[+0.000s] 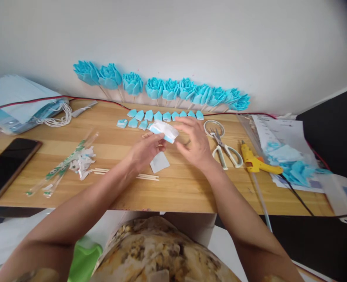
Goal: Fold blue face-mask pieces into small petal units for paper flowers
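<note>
My left hand [150, 149] pinches a folded piece of white and blue non-woven fabric [164, 130] above the middle of the table. Close to the fabric's right end is my right hand [195, 141], fingers curved and apart; whether its thumb touches the fabric I cannot tell. Behind both hands lie rows of small blue fabric petals [149, 115], some partly hidden by the hands. A pale square of fabric [159, 162] rests on the wood just below my left hand, beside thin wooden sticks [148, 177] that pass under my left forearm.
Blue fabric roses [132, 83] on sticks lean along the wall. White-handled scissors [220, 147], a tape roll [214, 128] and a yellow glue gun [257, 162] lie right. At left are a phone [10, 166], plastic wrappers [64, 162] and a bag of blue masks [23, 103].
</note>
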A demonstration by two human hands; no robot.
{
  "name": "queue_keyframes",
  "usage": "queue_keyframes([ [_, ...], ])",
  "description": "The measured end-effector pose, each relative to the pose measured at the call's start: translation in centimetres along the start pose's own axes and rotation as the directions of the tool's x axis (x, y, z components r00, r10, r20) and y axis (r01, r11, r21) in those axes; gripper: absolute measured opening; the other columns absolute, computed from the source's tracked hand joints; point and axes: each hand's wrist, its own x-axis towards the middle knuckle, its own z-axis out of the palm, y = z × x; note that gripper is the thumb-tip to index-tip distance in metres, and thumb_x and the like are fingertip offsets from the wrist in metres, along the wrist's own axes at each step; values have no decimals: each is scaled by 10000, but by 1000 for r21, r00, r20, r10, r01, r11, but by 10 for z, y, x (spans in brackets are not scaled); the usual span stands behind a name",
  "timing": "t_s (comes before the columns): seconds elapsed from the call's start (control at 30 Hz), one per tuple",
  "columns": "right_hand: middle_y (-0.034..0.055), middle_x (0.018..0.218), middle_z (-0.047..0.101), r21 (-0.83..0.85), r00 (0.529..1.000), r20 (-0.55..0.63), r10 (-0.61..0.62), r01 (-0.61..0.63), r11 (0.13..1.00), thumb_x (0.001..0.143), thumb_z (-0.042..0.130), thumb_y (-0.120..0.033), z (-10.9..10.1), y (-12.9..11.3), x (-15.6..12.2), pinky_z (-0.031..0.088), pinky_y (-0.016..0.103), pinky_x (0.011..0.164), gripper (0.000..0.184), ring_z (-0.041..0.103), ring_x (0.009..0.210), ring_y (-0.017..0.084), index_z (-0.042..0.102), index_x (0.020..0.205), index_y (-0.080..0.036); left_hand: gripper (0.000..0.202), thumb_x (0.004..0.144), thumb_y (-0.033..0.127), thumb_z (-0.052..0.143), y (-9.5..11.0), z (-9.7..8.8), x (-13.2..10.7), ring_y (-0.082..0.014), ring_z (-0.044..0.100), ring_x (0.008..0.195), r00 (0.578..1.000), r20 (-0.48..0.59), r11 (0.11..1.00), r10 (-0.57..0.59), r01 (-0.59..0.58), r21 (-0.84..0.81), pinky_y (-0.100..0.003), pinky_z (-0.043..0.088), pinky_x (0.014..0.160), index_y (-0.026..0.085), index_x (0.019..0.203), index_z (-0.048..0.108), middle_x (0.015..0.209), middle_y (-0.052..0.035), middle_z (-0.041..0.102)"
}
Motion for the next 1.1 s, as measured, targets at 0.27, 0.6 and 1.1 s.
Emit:
queue_keyframes([
  [0.27, -11, 1254, 681, 39, 995, -29, -92, 93, 995, 903, 658, -141, 3, 2, -2, 477, 510, 1039, 205, 582, 1225, 237, 652, 991, -326, 153, 697, 184, 799, -3, -4, 0, -111, 559, 609, 999, 49, 996, -5, 0, 89, -245, 437, 560, 136, 767, 671, 680, -7, 630],
  [0.6, 33, 1230, 683, 187, 985, 108, 134, -153, 970, 941, 635, -273, 3, 1, -3, 493, 526, 1007, 83, 591, 1214, 258, 708, 925, -310, 141, 742, 234, 799, -8, -9, 7, -117, 575, 621, 984, -5, 952, 179, -172, 254, -245, 455, 559, 136, 718, 700, 659, -20, 632],
  [1.1, 69, 1287, 700, 590, 782, 328, 529, -607, 532, 905, 643, -530, 4, 0, -6, 558, 396, 935, 471, 654, 1174, 240, 641, 1309, -288, 234, 703, 255, 840, -7, -3, 3, -166, 688, 741, 975, 66, 933, 213, -223, 281, -303, 554, 737, 148, 884, 739, 813, -34, 761],
])
